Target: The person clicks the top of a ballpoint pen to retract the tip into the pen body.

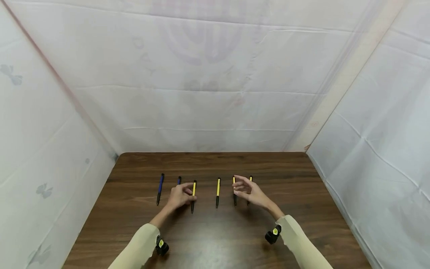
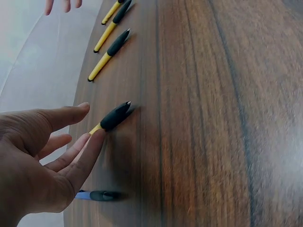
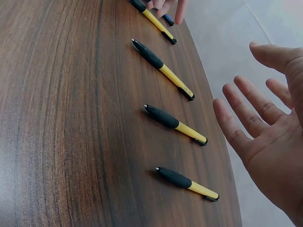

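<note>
**Yellow pens in a row, our hands above them**

Walnut-brown bench carries six pens lying side by side. Our left hand rests its straight fingers on the leftmost yellow pen, with the two blue pens further left, one partly hidden beneath the hand. Our right hand hovers with fingers spread and relaxed over the two rightmost yellow pens, holding nothing. Between both hands lies the middle yellow pen, untouched.
</note>
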